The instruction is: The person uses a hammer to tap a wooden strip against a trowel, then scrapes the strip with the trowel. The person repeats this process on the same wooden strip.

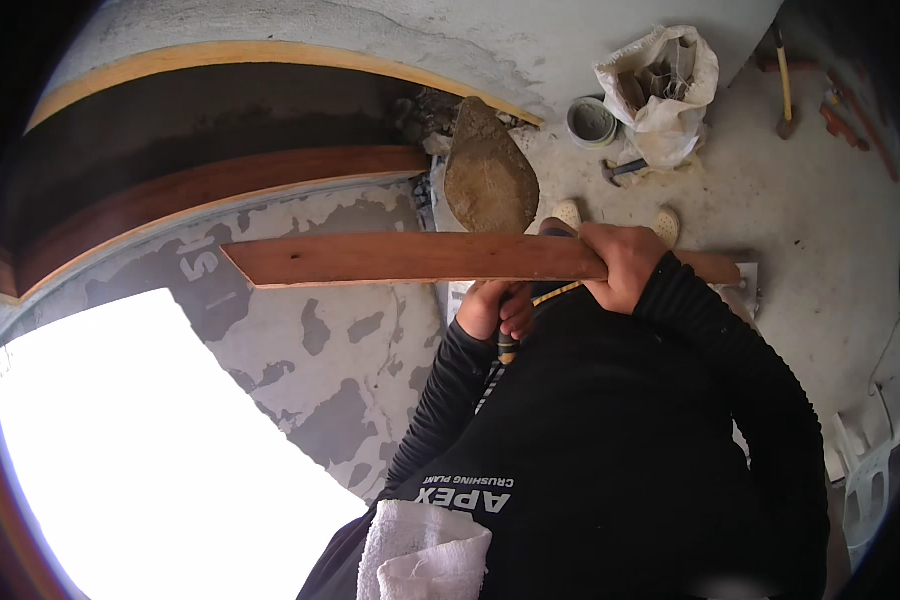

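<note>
At the wall opening, I'm looking straight down my chest; my right hand (620,262) is clamped round a reddish board (415,258), held level across my front, its far end reaching left over the patchy wall (340,350); my left hand (492,312) is closed on the handle of a trowel (490,172), blade up, loaded with a grey-brown heap of mortar; blade sits just above the board, near the corner of the wood frame (210,190).

Progress, as I judge it: wall below is only part covered, dark damp patches among pale dry ones, so plastering is underway, not finished; rough broken bit at the frame corner by the trowel tip looks unfilled; the mortar on the blade isn't yet applied; board isn't pressed to any surface that I can see.

On the floor (790,220) past my feet: a white sack (660,90), a small round tub (592,122), a hammer (625,170), a long-handled tool (785,85); white cloth (425,555) at my waist.
</note>
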### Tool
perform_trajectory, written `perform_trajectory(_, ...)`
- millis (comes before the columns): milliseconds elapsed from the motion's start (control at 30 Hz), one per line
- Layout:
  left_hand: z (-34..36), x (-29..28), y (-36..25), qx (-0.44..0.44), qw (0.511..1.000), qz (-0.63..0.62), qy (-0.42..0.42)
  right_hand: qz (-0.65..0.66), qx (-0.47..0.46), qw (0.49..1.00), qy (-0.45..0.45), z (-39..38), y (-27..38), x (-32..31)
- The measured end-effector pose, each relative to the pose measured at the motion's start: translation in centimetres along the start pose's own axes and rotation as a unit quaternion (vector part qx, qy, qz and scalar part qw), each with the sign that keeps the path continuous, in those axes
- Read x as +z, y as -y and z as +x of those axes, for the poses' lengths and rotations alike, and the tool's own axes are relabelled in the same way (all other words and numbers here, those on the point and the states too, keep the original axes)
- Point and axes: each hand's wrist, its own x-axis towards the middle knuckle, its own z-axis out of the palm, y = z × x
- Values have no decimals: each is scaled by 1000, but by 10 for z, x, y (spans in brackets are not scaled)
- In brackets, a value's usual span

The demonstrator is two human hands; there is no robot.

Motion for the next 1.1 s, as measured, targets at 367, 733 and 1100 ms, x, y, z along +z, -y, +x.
perform_trajectory(367,-56,-127,-49,-22,994,79,69,-90,81,990,-67,89,32,65)
perform_trajectory(733,-64,-254,-69,-37,993,96,64,-121,70,988,62,138,118,160)
perform_trajectory(1100,-52,-278,-85,-36,983,141,112,-143,31,989,19,141,134,181)
